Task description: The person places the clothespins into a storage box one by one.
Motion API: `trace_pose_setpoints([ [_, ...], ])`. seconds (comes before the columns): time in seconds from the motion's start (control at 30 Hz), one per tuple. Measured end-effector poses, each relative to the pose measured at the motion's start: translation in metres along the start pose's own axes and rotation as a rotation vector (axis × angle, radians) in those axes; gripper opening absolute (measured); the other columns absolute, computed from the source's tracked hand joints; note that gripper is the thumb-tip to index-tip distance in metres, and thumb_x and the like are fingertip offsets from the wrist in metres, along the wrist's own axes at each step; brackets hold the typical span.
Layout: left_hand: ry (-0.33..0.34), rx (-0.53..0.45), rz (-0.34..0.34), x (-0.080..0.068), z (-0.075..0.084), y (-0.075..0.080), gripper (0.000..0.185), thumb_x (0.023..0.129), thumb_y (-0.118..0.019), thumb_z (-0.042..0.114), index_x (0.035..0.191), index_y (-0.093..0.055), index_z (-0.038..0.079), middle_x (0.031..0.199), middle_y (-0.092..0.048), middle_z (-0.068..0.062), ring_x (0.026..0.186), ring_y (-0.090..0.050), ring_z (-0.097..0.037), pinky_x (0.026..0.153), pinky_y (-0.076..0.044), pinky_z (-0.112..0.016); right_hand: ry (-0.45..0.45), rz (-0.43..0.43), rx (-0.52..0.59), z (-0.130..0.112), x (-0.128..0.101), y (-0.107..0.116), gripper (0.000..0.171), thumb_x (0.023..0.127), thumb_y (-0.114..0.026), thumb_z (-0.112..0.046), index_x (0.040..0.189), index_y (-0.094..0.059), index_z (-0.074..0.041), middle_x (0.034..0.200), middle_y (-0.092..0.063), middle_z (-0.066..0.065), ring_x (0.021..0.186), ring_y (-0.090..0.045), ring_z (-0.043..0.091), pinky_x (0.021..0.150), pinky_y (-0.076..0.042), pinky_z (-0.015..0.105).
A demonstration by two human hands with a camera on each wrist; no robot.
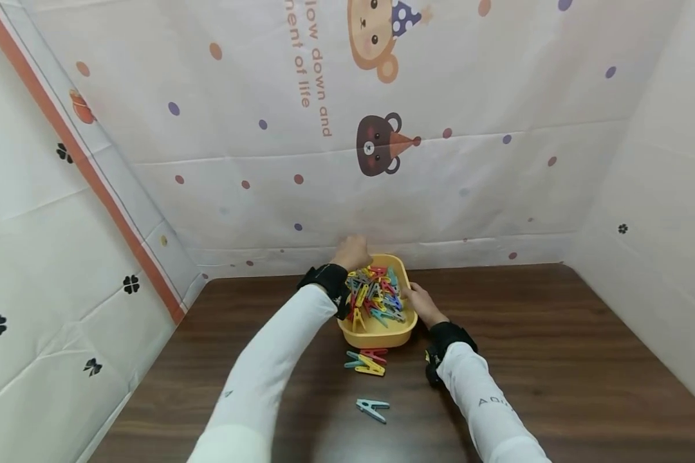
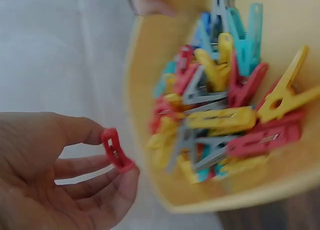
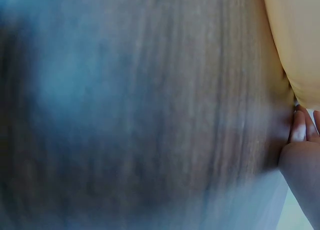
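My left hand (image 1: 352, 253) is at the back left of a yellow plastic basket (image 1: 376, 341). In the left wrist view it pinches a red clothespin (image 2: 117, 151) between thumb and fingertips, just outside the basket wall. Several red, yellow, blue and grey clothespins (image 2: 220, 119) lie heaped inside. My right hand (image 1: 424, 303) grips the basket's right side; in the right wrist view its fingers (image 3: 298, 127) are against the outer wall, partly out of frame.
A small group of clothespins, one yellow (image 1: 370, 366) and one red (image 1: 374, 352) among them, lies on the brown wooden table (image 1: 515, 360) in front of the basket. Nearer me is a light blue clothespin (image 1: 373, 409). A printed white cloth (image 1: 255, 212) hangs behind the table.
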State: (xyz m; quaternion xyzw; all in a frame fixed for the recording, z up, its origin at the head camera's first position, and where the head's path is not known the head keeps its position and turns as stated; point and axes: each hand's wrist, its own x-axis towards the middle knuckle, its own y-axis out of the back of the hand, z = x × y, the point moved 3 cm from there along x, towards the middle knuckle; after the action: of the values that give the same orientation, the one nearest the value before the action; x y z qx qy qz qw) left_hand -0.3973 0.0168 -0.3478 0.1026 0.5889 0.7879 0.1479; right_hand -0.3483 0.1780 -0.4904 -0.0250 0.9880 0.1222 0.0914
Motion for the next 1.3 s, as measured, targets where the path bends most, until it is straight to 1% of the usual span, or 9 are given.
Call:
trace_pose_setpoints([
  [0.1, 0.060, 0.038, -0.015, 0.016, -0.006, -0.025, 0.007, 0.096, -0.066, 0.010, 0.094, -0.065, 0.003, 0.090, -0.055, -0.008, 0.077, -0.046, -0.022, 0.068, -0.037, -0.032, 0.005, 0.006, 0.007, -0.001, -0.001, -0.004, 0.061, 0.101, -0.039, -0.017, 0.157, -0.028, 0.003, 0.145, -0.044, 0.031, 0.119, -0.052, 0.036, 0.096, -0.043, 0.040],
  [0.27, 0.162, 0.021, -0.071, 0.030, -0.011, -0.059, 0.026, 0.094, -0.066, 0.010, 0.117, -0.067, -0.001, 0.113, -0.066, -0.013, 0.085, -0.052, -0.023, 0.073, -0.044, -0.033, 0.002, 0.025, 0.011, -0.001, -0.001, -0.002, 0.061, 0.100, -0.040, -0.017, 0.156, -0.030, 0.002, 0.146, -0.045, 0.031, 0.120, -0.052, 0.036, 0.097, -0.043, 0.041],
  [0.37, 0.140, 0.047, -0.075, 0.031, -0.008, -0.060, 0.033, 0.093, -0.067, 0.013, 0.123, -0.064, 0.000, 0.122, -0.066, -0.014, 0.088, -0.054, -0.022, 0.078, -0.047, -0.033, 0.000, 0.043, 0.018, -0.001, -0.002, 0.006, 0.060, 0.099, -0.041, -0.017, 0.155, -0.031, 0.002, 0.146, -0.045, 0.030, 0.120, -0.050, 0.036, 0.097, -0.042, 0.041],
  [0.5, 0.074, 0.101, -0.097, 0.021, 0.001, -0.040, 0.014, 0.095, -0.067, 0.019, 0.093, -0.061, 0.007, 0.100, -0.060, -0.008, 0.082, -0.051, -0.022, 0.078, -0.046, -0.037, 0.002, 0.066, 0.012, -0.003, -0.004, 0.017, 0.060, 0.100, -0.040, -0.017, 0.156, -0.030, 0.003, 0.147, -0.043, 0.031, 0.122, -0.048, 0.037, 0.100, -0.040, 0.043],
  [0.73, -0.251, 0.110, 0.026, -0.066, 0.004, -0.003, 0.014, 0.096, -0.071, 0.024, 0.099, -0.069, 0.010, 0.096, -0.068, -0.005, 0.078, -0.063, -0.020, 0.067, -0.054, -0.037, -0.002, 0.073, 0.013, -0.002, -0.004, 0.011, 0.061, 0.099, -0.041, -0.018, 0.156, -0.031, 0.001, 0.146, -0.045, 0.030, 0.121, -0.052, 0.036, 0.099, -0.045, 0.042],
  [0.87, -0.529, 0.042, -0.053, -0.145, -0.006, -0.024, 0.019, 0.092, -0.076, 0.016, 0.110, -0.073, 0.012, 0.098, -0.073, -0.001, 0.079, -0.066, -0.010, 0.062, -0.052, -0.024, -0.008, 0.050, 0.002, -0.001, -0.002, -0.004, 0.061, 0.099, -0.043, -0.018, 0.156, -0.033, 0.001, 0.144, -0.048, 0.028, 0.118, -0.054, 0.033, 0.096, -0.045, 0.039],
  [1.0, -0.769, 0.173, -0.216, -0.202, -0.010, -0.059, 0.038, 0.089, -0.079, 0.017, 0.126, -0.070, 0.018, 0.129, -0.067, -0.001, 0.113, -0.064, -0.011, 0.083, -0.055, -0.022, -0.022, 0.073, 0.002, 0.000, -0.001, -0.009, 0.061, 0.098, -0.043, -0.019, 0.156, -0.034, -0.001, 0.145, -0.048, 0.027, 0.120, -0.052, 0.034, 0.100, -0.043, 0.042],
  [1.1, -0.862, 0.304, -0.266, -0.220, -0.013, -0.078, 0.043, 0.090, -0.079, 0.022, 0.131, -0.066, 0.025, 0.139, -0.061, 0.001, 0.124, -0.059, -0.012, 0.088, -0.055, -0.021, -0.016, 0.083, 0.002, -0.001, -0.001, -0.006, 0.062, 0.098, -0.043, -0.020, 0.156, -0.032, -0.001, 0.146, -0.047, 0.027, 0.121, -0.052, 0.034, 0.102, -0.043, 0.043],
  [1.3, -0.856, 0.292, -0.283, -0.222, -0.019, -0.089, 0.032, 0.091, -0.078, 0.020, 0.122, -0.070, 0.024, 0.117, -0.066, 0.009, 0.103, -0.061, 0.002, 0.074, -0.050, -0.012, -0.010, 0.060, -0.011, -0.001, -0.001, 0.000, 0.063, 0.099, -0.041, -0.020, 0.157, -0.029, 0.001, 0.146, -0.046, 0.029, 0.120, -0.053, 0.035, 0.099, -0.045, 0.040],
])
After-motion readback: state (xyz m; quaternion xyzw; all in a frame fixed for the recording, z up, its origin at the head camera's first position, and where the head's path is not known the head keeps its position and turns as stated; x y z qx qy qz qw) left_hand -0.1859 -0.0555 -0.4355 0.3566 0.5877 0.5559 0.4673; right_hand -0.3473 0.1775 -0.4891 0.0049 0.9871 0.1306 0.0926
